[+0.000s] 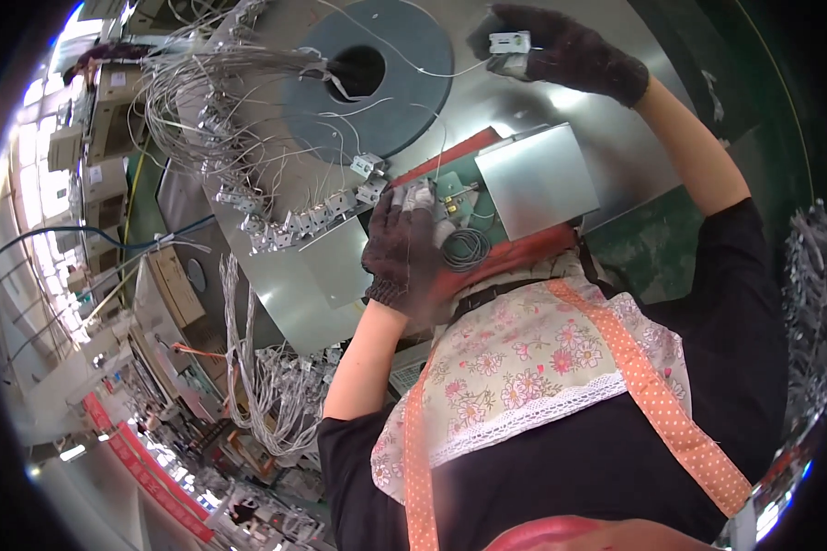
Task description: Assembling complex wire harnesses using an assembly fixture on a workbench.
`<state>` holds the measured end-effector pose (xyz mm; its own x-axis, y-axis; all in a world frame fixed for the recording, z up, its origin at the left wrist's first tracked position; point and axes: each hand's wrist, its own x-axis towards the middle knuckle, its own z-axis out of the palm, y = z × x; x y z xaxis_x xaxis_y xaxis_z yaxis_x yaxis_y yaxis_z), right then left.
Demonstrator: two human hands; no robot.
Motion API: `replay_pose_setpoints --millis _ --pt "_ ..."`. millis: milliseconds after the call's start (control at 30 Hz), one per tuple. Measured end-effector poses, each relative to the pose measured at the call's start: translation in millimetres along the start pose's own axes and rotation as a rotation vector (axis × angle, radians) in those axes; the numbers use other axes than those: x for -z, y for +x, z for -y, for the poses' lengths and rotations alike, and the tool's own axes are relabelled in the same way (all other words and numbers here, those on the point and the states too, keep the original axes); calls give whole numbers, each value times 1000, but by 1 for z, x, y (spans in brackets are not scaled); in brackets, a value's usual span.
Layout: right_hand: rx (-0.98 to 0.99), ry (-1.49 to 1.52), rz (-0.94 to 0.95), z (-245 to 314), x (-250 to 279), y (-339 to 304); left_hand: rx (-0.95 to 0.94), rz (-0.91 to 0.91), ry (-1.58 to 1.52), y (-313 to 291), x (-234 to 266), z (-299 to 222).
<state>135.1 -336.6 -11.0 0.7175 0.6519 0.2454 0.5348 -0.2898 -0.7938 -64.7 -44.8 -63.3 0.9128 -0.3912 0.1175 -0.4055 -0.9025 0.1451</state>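
Note:
High on the right, my right hand in a dark glove grips a small silver metal block between fingers and thumb. A thin pale wire runs leftward from that block across a grey disc. My left hand, gloved too, is lower down near my body, its light-tipped fingers drawn together; whatever they pinch is hidden. Beside those fingertips is a green fixture with a small brass-coloured part. Several similar silver blocks stand in a row left of this hand.
A large bundle of grey wires spreads over the table's left side, with silver blocks at its ends. Sheet-metal plates flank the fixture. Close to my apron lies a dark coil. More bundled wires hang at lower left, near cardboard boxes.

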Motion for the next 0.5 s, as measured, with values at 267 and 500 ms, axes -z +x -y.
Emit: replay_pose_setpoints --millis 267,500 --pt "-127 859 643 44 -15 -24 -26 75 15 5 0 -2" --pt "299 55 469 69 -31 -37 -180 195 -103 18 -2 17"
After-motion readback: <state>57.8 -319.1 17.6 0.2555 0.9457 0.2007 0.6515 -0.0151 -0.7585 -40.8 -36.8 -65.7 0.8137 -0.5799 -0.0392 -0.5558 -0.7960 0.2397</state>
